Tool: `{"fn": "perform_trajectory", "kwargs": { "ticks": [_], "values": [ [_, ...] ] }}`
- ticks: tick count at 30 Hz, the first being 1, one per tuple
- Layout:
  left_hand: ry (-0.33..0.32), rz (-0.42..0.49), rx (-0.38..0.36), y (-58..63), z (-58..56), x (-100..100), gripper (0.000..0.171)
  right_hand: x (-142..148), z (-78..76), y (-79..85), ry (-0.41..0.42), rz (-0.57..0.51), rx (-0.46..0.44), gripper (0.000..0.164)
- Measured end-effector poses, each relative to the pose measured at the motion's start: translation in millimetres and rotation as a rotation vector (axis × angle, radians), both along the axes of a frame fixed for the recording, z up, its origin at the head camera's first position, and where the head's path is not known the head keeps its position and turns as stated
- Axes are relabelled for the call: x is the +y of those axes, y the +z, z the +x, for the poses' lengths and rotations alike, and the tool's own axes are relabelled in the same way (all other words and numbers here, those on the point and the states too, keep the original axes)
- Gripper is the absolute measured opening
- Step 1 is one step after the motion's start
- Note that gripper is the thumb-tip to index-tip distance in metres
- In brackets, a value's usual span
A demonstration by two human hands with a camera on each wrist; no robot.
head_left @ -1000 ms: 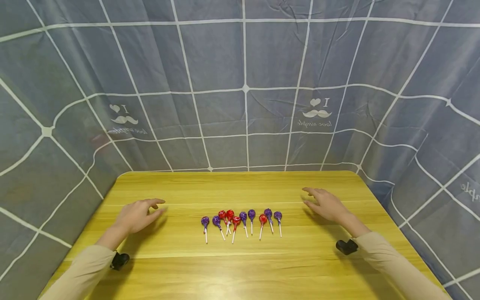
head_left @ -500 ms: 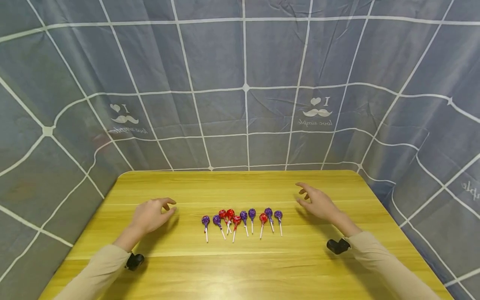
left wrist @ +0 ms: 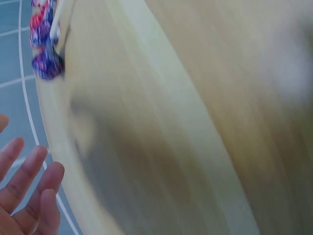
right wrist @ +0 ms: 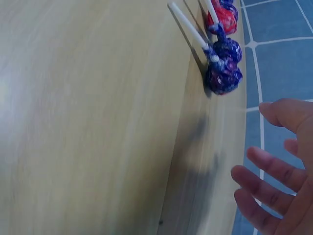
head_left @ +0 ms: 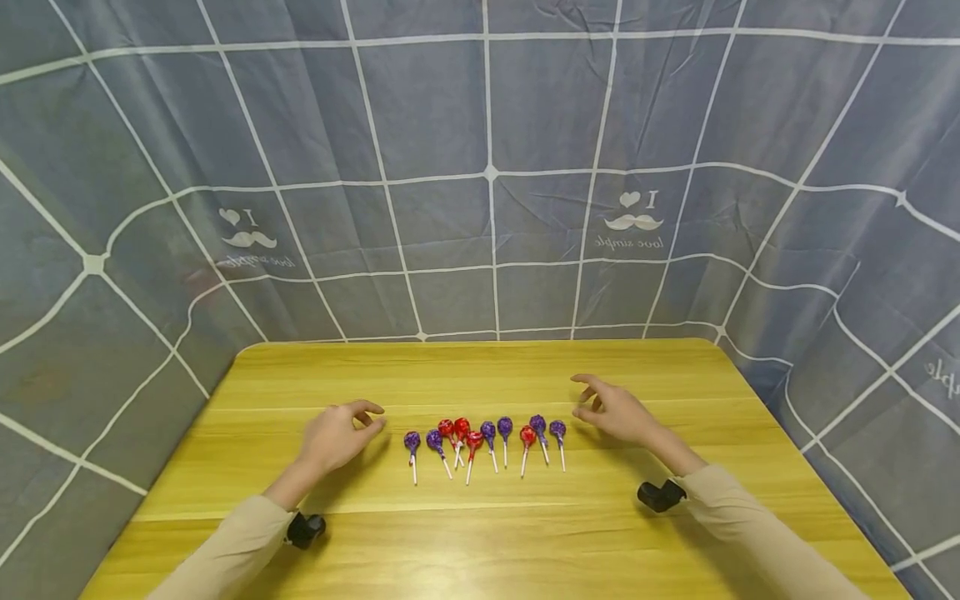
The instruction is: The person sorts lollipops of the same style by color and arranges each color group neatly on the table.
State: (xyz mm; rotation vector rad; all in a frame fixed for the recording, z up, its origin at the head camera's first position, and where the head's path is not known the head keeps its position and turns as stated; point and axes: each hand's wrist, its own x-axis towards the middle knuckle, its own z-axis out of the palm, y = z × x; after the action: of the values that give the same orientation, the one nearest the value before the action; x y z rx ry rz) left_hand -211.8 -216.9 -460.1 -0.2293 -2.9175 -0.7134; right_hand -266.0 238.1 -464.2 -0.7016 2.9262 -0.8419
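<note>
Several wrapped lollipops lie in a loose row on the table, white sticks pointing toward the person. At the row's left end is a purple lollipop (head_left: 412,442), with my left hand (head_left: 339,435) hovering just to its left, fingers relaxed and holding nothing. Red lollipops (head_left: 462,427) cluster left of the middle. A purple lollipop (head_left: 557,428) ends the row on the right; close beyond it my right hand (head_left: 617,412) hovers with fingers loosely bent and nothing in it. Both wrist views show spread fingers apart from the end lollipops, such as the purple one (right wrist: 224,80) in the right wrist view.
The yellow wood-grain table (head_left: 480,533) reaches back to a grey curtain (head_left: 450,225) with white grid lines, which also hangs along both sides. Black wrist cameras, one on the left wrist (head_left: 306,530) and one on the right (head_left: 661,497), jut inward from the sleeves.
Both hands have moved inward toward the row, the left hand to the right and the right hand to the left. The lollipops lie where they were.
</note>
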Motion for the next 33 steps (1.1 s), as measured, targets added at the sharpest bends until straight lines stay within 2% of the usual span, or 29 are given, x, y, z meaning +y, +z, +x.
{"fn": "perform_trajectory", "kwargs": {
  "ticks": [5,12,24,33],
  "values": [
    [0.003,0.095,-0.084,-3.2,2.1,15.2,0.026,-6.2,1.9,-2.4,0.025,-0.047,-0.027,0.065],
    [0.026,0.181,-0.111,-6.6,0.2,27.0,0.026,-9.7,3.3,-10.9,0.056,-0.066,-0.075,0.057],
    [0.023,0.191,-0.178,-14.1,2.5,36.2,0.025,-15.9,6.8,-23.7,0.041,-0.041,-0.075,0.041],
    [0.028,0.184,-0.153,-17.1,3.5,40.4,0.022,-22.9,10.3,-21.9,0.008,-0.036,-0.062,0.031]
  ]
}}
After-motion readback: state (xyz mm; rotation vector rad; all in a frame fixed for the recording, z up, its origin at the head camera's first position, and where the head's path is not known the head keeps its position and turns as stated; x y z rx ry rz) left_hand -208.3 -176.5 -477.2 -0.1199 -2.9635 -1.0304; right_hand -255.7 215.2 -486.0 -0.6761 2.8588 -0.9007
